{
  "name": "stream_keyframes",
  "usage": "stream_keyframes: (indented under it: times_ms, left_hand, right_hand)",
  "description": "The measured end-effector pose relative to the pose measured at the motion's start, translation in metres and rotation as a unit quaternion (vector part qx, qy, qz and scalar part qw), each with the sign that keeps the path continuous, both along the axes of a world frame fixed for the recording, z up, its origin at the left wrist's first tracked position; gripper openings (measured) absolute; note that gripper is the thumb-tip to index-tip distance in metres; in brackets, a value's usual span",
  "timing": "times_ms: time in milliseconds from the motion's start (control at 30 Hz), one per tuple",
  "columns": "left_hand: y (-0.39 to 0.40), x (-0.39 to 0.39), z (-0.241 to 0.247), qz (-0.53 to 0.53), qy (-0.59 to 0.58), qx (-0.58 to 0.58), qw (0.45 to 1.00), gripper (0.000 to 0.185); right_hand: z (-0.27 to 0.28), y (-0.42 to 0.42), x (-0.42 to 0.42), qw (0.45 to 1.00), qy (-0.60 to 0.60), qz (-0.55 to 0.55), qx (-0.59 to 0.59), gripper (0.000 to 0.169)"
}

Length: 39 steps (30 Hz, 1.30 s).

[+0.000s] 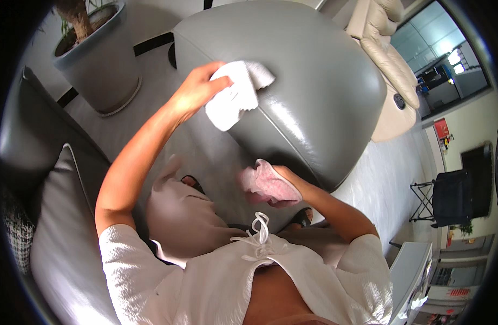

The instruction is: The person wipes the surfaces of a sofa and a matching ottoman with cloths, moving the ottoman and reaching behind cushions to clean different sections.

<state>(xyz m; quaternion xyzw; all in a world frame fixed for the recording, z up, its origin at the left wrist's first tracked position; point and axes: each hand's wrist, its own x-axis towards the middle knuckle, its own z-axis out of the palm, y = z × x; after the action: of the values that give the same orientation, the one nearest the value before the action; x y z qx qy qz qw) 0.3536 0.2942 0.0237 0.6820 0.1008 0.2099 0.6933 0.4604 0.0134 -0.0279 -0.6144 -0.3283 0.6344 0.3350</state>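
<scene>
My left hand (206,87) grips a white cloth (234,97) against the near edge and side of a grey leather ottoman (314,65). A corner of the cloth folds up over the ottoman's seam. Lower down, between my knees and the ottoman, my right hand (285,174) is wrapped around a pink cloth (273,185). The fingers of that hand are mostly hidden by the pink fabric, and its left part is blurred. The pink cloth appears apart from the leather.
A grey leather sofa (66,227) with a cushion lies at my left. Beyond it stands a large potted plant (96,69). A beige recliner (389,69) is behind the ottoman. A black folding chair (452,199) and a white cabinet (411,272) are off to the right.
</scene>
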Motion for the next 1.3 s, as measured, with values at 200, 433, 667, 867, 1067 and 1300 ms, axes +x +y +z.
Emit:
stream_keyframes:
  times_ms: [200, 433, 667, 867, 1067, 1300]
  left_hand:
    - [-0.037, 0.095, 0.081, -0.069, -0.061, 0.224, 0.970, 0.070]
    - [-0.078, 0.080, 0.004, 0.101, -0.208, -0.004, 0.973, 0.029]
    - [-0.129, 0.032, -0.137, 0.202, -0.086, -0.384, 0.897, 0.013]
    - [-0.124, 0.041, -0.220, 0.014, -0.090, -0.054, 0.994, 0.031]
    - [-0.098, 0.054, -0.195, -0.068, -0.255, -0.406, 0.875, 0.016]
    - [-0.083, 0.062, -0.207, 0.029, -0.248, -0.560, 0.790, 0.023]
  right_hand:
    - [0.034, 0.017, 0.024, 0.837, -0.249, 0.237, 0.425, 0.043]
    - [0.054, 0.012, 0.036, 0.944, -0.073, -0.170, 0.273, 0.023]
    - [0.073, 0.069, 0.022, 0.908, -0.326, 0.079, 0.250, 0.023]
    - [0.121, 0.078, 0.035, 0.830, -0.488, 0.233, 0.140, 0.030]
    - [0.111, 0.095, 0.174, 0.550, -0.786, -0.023, 0.282, 0.037]
    - [0.048, 0.103, 0.208, 0.576, -0.752, -0.164, 0.277, 0.035]
